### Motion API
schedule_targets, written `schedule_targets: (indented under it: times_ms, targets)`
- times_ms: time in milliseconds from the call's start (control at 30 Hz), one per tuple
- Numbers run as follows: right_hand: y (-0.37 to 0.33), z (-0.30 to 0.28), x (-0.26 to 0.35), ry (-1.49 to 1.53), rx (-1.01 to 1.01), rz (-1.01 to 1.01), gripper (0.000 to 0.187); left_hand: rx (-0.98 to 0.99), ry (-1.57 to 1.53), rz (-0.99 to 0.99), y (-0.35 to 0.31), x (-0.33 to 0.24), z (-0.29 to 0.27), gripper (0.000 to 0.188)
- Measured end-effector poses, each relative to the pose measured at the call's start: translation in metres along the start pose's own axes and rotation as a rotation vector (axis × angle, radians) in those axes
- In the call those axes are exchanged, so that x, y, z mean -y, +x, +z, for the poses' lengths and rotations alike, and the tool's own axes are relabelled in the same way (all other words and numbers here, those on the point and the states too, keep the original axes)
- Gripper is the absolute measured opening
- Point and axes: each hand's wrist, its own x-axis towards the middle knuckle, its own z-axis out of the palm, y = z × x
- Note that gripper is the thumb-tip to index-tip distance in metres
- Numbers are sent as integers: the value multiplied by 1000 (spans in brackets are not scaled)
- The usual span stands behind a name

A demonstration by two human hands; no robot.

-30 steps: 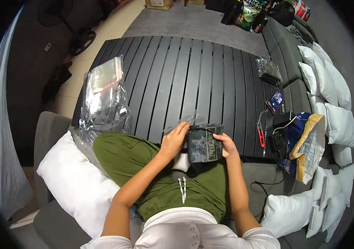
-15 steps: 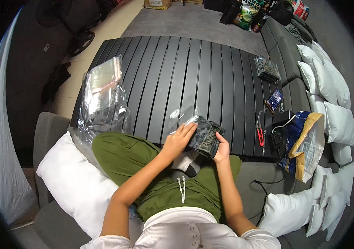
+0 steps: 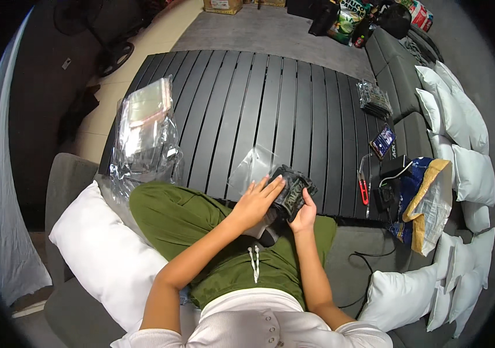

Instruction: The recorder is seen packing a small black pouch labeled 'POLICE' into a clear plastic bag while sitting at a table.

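A dark, patterned, folded packet [image 3: 295, 187], apparently cloth, is tilted above my lap at the table's near edge. Its lower right side is gripped by my right hand [image 3: 304, 216], thumb over the front. My left hand [image 3: 259, 203] lies across the packet's left part, fingers stretched out flat over it. From beside the left fingertips a clear plastic sleeve [image 3: 252, 168] spreads over the table slats; whether it is joined to the packet I cannot tell. Farther left on the table lies a pile of clear plastic bags [image 3: 146, 130].
The black slatted table [image 3: 224, 110] fills the middle. Toward its right side are a stack of packaged dark items [image 3: 374, 97], a phone [image 3: 383, 141], a red-handled cutter [image 3: 364, 190] and a blue-and-gold sack [image 3: 424, 203]. White pillows [image 3: 105, 255] lie around the sofa.
The packet has turned more upright and shifted slightly right. My left hand has slid farther over its face, and the clear sleeve shows spread wider on the table.
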Motion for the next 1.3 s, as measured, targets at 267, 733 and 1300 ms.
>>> schedule_targets:
  times_ms: [267, 733, 1300]
  targets:
    - [-10, 14, 2, -153, -44, -5, 42, 106, -759, -25, 3, 26, -6, 80]
    - [-25, 18, -34, -5, -113, -155, 38, 18, -349, -192, -10, -26, 9, 69]
    - [-17, -15, -27, 222, 150, -56, 46, -143, -15, -92, -17, -48, -14, 57]
